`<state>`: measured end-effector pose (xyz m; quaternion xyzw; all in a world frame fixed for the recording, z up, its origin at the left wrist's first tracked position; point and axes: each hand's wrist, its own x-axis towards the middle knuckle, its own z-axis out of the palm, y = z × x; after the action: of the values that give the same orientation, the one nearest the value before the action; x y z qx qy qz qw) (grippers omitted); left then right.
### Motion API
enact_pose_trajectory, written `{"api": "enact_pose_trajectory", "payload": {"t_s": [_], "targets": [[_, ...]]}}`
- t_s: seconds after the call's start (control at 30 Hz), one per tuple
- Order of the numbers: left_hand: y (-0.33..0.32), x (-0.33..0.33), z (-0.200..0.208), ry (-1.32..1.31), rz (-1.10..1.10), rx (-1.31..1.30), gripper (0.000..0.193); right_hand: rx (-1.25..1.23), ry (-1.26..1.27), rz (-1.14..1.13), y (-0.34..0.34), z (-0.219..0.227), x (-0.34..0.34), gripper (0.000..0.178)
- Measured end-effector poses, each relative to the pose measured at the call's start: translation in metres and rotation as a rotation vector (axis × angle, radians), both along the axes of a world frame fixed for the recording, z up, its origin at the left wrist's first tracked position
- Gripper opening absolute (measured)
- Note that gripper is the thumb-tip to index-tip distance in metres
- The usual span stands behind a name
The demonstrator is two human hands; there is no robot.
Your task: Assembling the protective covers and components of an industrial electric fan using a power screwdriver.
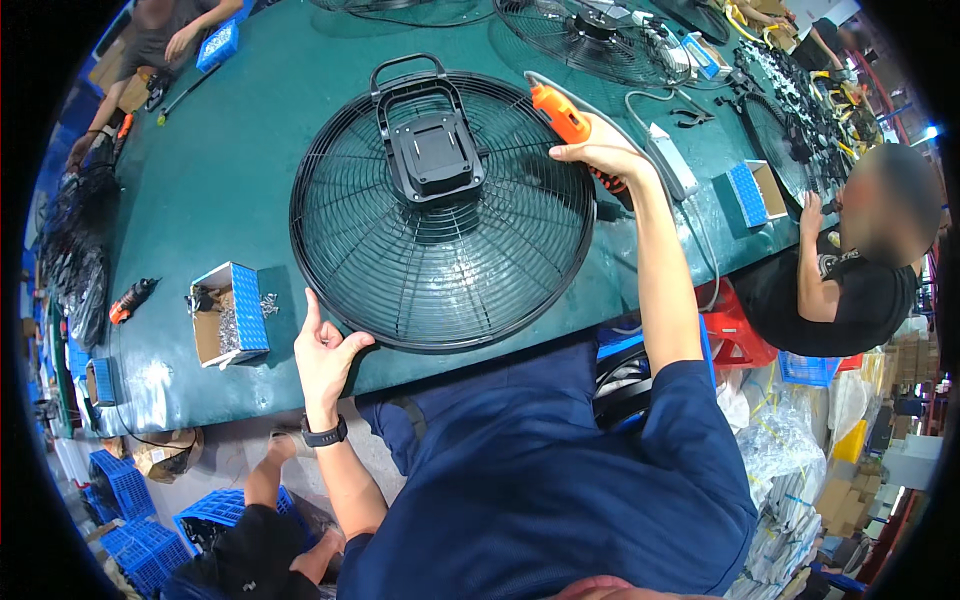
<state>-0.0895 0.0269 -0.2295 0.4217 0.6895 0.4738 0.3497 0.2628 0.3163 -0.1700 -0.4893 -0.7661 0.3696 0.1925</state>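
Note:
A round black wire fan guard [460, 300] lies in front of me on the green table. On its upper part sits a square black plastic housing [434, 155] with a loop-shaped handle. My right hand [606, 152] is wrapped round an orange-and-black electric screwdriver [562, 112] at the guard's right rim, its tip pointing up and left. At the lower left rim is my left hand [328, 358], index finger and thumb spread apart, holding nothing; the thumb reaches to the rim. Left of it stands an open blue box [232, 315] filled with small screws.
Another screwdriver [133, 300] lies at the table's left. A white power strip [672, 160] with cables sits to the right, near another blue box [752, 193]. More fan guards [595, 45] lie at the back. Co-workers are at the right [850, 260], upper left and lower left.

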Motion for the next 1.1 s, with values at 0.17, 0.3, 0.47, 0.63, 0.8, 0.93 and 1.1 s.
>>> {"api": "enact_pose_trajectory", "payload": {"t_s": [0.17, 0.3, 0.47, 0.63, 0.8, 0.93, 1.1], "targets": [[0.0, 0.001, 0.002, 0.015, -0.025, -0.004, 0.101, 0.083, 0.128, 0.076, -0.002, 0.001, 0.001, 0.088], [-0.002, -0.001, 0.002, 0.012, -0.028, -0.002, 0.1, 0.197, 0.2, 0.086, -0.004, 0.001, 0.001, 0.078], [-0.033, -0.011, 0.011, -0.436, 0.091, 0.117, 0.057, 0.317, 0.07, -0.239, -0.052, 0.022, 0.021, 0.061], [-0.067, 0.003, 0.017, -0.806, 0.127, 0.145, 0.036, 0.205, 0.858, -0.34, -0.147, 0.052, 0.034, 0.048], [-0.055, 0.05, 0.024, -1.028, -0.222, 0.043, 0.029, 0.29, 1.237, 0.059, -0.196, 0.06, 0.006, 0.033], [-0.032, 0.077, 0.035, -1.147, -0.354, -0.094, 0.016, 0.335, 1.237, 0.212, -0.214, 0.064, -0.015, 0.036], [-0.026, 0.089, 0.037, -1.16, -0.449, -0.137, 0.014, 0.321, 1.24, 0.321, -0.221, 0.071, -0.019, 0.037]]}}
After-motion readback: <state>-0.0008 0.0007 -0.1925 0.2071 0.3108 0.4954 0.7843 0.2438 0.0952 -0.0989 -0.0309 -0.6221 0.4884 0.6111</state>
